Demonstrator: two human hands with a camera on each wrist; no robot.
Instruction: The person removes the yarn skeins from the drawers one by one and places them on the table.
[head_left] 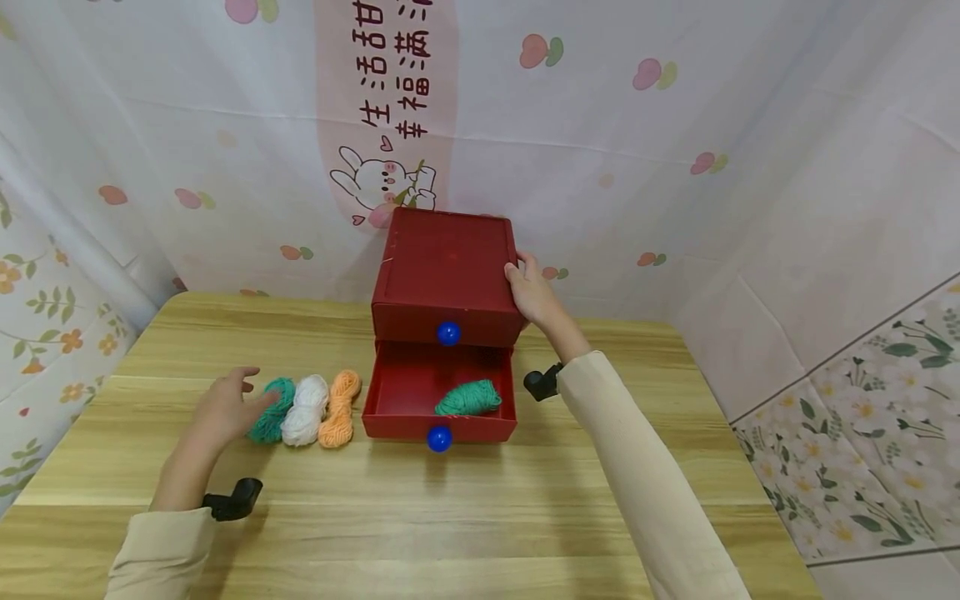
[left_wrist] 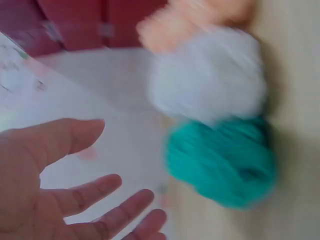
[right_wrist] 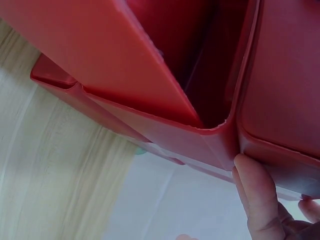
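My left hand (head_left: 223, 410) hovers over the table with its fingers spread, holding nothing, just left of a teal yarn skein (head_left: 274, 410). Beside that lie a white skein (head_left: 306, 410) and an orange skein (head_left: 341, 408); the left wrist view shows all three, blurred. Against the right side of a red two-drawer box (head_left: 450, 262) my right hand (head_left: 534, 292) rests, its thumb pressing near the top edge. In the right wrist view some of its fingers are partly hidden. The lower drawer (head_left: 397, 392) is pulled out, and another teal skein (head_left: 469, 398) lies inside it.
Each drawer front has a round blue knob; the upper knob (head_left: 448, 333) is on a closed drawer, the lower knob (head_left: 439, 438) on the pulled-out one. The box stands at the back of a wooden table (head_left: 420, 525), close to a patterned curtain (head_left: 585, 167).
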